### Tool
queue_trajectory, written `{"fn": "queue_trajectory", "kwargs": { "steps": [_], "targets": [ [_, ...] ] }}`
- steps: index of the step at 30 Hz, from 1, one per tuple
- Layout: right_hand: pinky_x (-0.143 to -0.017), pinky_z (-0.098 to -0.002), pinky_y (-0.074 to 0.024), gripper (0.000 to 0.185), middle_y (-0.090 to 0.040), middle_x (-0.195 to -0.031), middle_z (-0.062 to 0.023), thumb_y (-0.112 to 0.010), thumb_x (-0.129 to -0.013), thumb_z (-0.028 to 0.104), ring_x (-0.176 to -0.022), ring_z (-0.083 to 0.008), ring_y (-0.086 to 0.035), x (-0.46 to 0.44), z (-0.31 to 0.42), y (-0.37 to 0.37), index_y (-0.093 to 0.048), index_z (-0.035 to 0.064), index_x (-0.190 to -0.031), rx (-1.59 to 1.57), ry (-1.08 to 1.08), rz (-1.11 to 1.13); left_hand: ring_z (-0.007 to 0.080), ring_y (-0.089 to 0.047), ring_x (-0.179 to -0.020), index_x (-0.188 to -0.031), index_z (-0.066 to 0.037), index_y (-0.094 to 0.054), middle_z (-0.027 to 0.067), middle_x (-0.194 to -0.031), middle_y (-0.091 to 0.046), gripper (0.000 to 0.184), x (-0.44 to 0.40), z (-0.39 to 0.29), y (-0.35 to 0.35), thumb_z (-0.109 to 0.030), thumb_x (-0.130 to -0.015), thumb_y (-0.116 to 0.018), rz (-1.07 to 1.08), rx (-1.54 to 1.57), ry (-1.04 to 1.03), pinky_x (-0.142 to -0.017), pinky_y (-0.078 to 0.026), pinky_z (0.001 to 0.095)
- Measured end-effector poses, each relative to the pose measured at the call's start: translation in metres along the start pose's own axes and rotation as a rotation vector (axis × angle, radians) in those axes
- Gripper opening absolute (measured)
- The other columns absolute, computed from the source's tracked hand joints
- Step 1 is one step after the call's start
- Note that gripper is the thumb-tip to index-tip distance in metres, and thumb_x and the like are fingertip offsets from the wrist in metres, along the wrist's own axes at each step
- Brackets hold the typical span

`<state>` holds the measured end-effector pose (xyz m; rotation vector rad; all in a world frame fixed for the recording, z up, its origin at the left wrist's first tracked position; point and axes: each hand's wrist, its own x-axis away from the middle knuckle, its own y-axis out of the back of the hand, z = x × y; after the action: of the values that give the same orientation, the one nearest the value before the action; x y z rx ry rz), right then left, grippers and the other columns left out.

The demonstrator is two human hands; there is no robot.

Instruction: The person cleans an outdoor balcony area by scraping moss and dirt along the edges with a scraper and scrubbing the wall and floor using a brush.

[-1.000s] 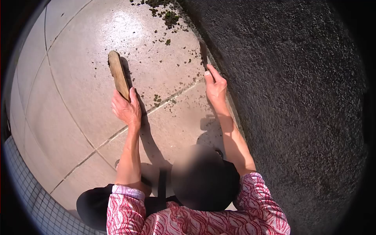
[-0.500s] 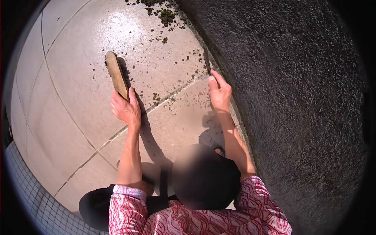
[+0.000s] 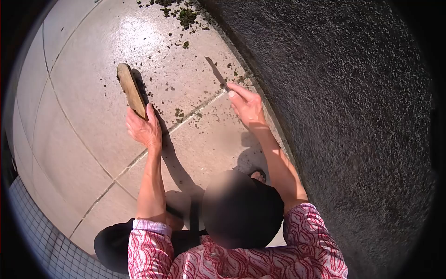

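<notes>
1. Wood block (image 3: 130, 88), longish and kinda worn, is gripped at its near end by the left hand (image 3: 145, 129), fingers closed.
2. Thin dark blade (image 3: 215, 71) is pinched in the right hand (image 3: 249, 109), tip angled up-left over the pale paving (image 3: 83, 88); whether the paving is touched, can't tell.
3. Green clumps (image 3: 187, 17) are scattered farther up, beside the rough dark surface (image 3: 348, 116).

Brush-like block (image 3: 131, 90) matt wood; blade (image 3: 216, 73) probably metal; wall (image 3: 344, 116) rough.
</notes>
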<state>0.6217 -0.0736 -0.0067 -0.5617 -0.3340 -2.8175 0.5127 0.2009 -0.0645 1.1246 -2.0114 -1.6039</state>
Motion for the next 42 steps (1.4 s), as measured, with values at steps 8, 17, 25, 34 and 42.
{"fn": "queue_trajectory", "kwargs": {
  "steps": [8, 17, 25, 34, 42],
  "targets": [
    [-0.054, -0.0244, -0.0409, 0.037, -0.061, -0.075, 0.001, -0.058, -0.097, 0.016, -0.06, -0.0045, -0.048, 0.04, -0.019, 0.008, -0.061, -0.0011, -0.13, 0.091, -0.02, -0.116, 0.0356, -0.057, -0.106, -0.132, -0.004, -0.05, 0.0168, -0.111, -0.061, 0.064, -0.001, -0.002, 0.002, -0.046, -0.087, -0.07, 0.023, -0.006, -0.004, -0.088, -0.042, 0.0489],
    [-0.05, -0.0204, -0.0333, 0.038, -0.055, -0.072, 0.0047, -0.061, -0.097, 0.013, -0.059, -0.0022, -0.042, 0.045, -0.02, 0.02, -0.06, -0.0004, -0.132, -0.044, -0.147, -0.008, 0.0361, -0.057, -0.101, -0.13, -0.004, -0.05, 0.0168, -0.105, -0.059, 0.065, 0.0, 0.001, 0.0, -0.047, -0.086, -0.07, -0.004, -0.007, -0.023, -0.084, -0.043, 0.0487],
    [-0.071, -0.0251, -0.0492, 0.039, -0.072, -0.104, -0.0098, -0.061, -0.095, 0.014, -0.081, -0.0098, -0.061, 0.056, -0.026, 0.027, -0.061, -0.0002, -0.131, 0.232, -0.036, -0.027, 0.0369, -0.057, -0.1, -0.129, -0.004, -0.05, 0.0173, -0.104, -0.059, 0.065, 0.001, -0.001, 0.004, -0.047, -0.086, -0.07, 0.025, 0.0, 0.01, -0.084, -0.043, 0.0489],
    [-0.088, -0.0255, -0.0483, 0.034, -0.07, -0.118, -0.0104, -0.062, -0.094, 0.011, -0.101, -0.0128, -0.063, 0.062, -0.042, 0.05, -0.064, 0.0011, -0.126, 0.217, -0.054, -0.136, 0.0368, -0.057, -0.104, -0.129, -0.004, -0.051, 0.0179, -0.109, -0.06, 0.063, 0.001, 0.001, 0.001, -0.045, -0.085, -0.072, 0.003, 0.024, -0.006, -0.086, -0.043, 0.0499],
    [-0.052, -0.0207, -0.0349, 0.036, -0.055, -0.073, 0.0058, -0.061, -0.096, 0.012, -0.061, -0.0019, -0.044, 0.058, -0.039, 0.041, -0.062, -0.0004, -0.129, 0.03, -0.138, -0.062, 0.0363, -0.057, -0.104, -0.129, -0.003, -0.051, 0.0173, -0.109, -0.061, 0.064, 0.0, 0.002, 0.0, -0.045, -0.085, -0.072, 0.005, 0.025, -0.008, -0.086, -0.043, 0.0496]
  ]
}}
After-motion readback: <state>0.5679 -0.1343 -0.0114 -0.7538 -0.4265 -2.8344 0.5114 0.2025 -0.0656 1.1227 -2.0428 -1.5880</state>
